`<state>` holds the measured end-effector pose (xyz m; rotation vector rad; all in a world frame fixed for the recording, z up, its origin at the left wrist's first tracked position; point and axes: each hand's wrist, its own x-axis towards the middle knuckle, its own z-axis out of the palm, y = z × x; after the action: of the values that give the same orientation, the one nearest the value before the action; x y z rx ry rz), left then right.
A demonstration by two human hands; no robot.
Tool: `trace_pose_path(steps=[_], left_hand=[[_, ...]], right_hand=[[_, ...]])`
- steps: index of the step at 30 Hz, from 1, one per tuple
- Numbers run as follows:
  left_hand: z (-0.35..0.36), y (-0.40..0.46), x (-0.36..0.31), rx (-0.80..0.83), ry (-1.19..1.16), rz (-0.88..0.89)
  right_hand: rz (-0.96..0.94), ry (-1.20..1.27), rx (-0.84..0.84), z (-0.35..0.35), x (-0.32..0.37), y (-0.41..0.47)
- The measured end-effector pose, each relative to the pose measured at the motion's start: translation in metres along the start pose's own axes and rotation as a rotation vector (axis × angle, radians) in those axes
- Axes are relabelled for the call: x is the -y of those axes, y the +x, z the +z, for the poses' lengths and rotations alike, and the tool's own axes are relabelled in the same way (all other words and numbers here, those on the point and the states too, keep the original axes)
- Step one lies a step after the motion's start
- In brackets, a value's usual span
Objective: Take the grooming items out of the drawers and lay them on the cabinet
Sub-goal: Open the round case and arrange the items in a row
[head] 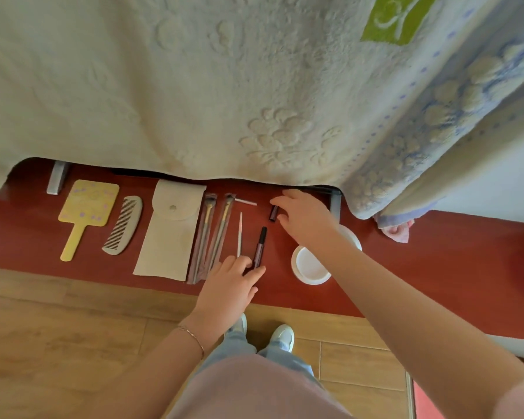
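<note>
On the red cabinet top (436, 267) lie a yellow hand mirror (85, 208), a grey comb (124, 225), a white pouch (171, 229), two wrapped brushes (212, 234) and a thin white stick (240, 234). My left hand (229, 287) pinches the lower end of a dark uncapped pen-like applicator (260, 246) that rests on the cabinet. My right hand (306, 217) has its fingers spread around the small dark cap (273, 212), touching it at thumb and fingertip. A round white jar (310, 266) sits under my right forearm.
A cream blanket (194, 86) hangs over the back of the cabinet. A blue floral towel (436, 131) hangs at the right. A grey bracket (56, 178) stands at the back left. Wooden floor (58, 328) and my white shoes (282, 334) lie below.
</note>
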<state>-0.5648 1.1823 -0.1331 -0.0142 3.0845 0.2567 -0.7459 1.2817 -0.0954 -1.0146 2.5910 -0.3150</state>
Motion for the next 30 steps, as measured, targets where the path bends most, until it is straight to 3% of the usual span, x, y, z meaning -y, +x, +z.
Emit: trace_pose_path(steps=[5,20,30], left_hand=[[0.003,0.005,-0.005,0.009,-0.031,0.076],[0.012,0.009,-0.01,-0.008,-0.135,0.1],[0.007,0.003,-0.01,-0.062,-0.151,0.054]], right_hand=[[-0.011,-0.089,0.127,0.014,-0.006,0.016],[-0.071,-0.15,0.212,0.016,-0.01,0.023],[-0.069,-0.056,0.148,0.007,-0.011,0.018]])
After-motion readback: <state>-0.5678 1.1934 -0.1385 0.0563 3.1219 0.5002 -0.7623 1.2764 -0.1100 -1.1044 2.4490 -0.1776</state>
